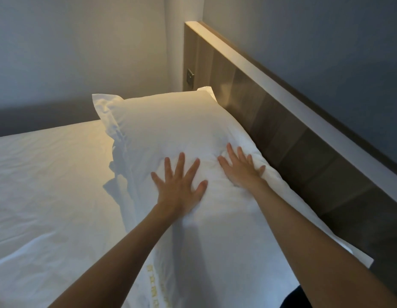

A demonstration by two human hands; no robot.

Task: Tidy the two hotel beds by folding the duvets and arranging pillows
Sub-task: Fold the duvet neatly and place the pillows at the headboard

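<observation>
White bed (48,185) with a creased sheet, lit warm from the far end, the rest dim. Pale walls meet in a corner at 12 o'clock. A wood-grain headboard (282,134) with a light top ledge runs from that corner down toward 4 o'clock. A small metal switch plate (190,76) sits on the headboard's far end face.

The white pillow (171,130) lies lengthwise against the headboard, its long side touching the panel and its flanged edge rumpled on the 9 o'clock side over the sheet.

Both arms are bare and stretched out. The left hand (179,185) is flat on the pillow's middle, fingers spread wide, palm down, pressing — nothing gripped. The right hand (242,167) sits just beside it at 2 o'clock, also flat with fingers splayed and its outer fingers near the pillow's headboard edge. The fabric dents and wrinkles around both palms. The two hands are close but not touching.

Yellow-gold embroidered characters (157,283) show on the white fabric at 6 o'clock, under the left forearm — too blurred to read.
</observation>
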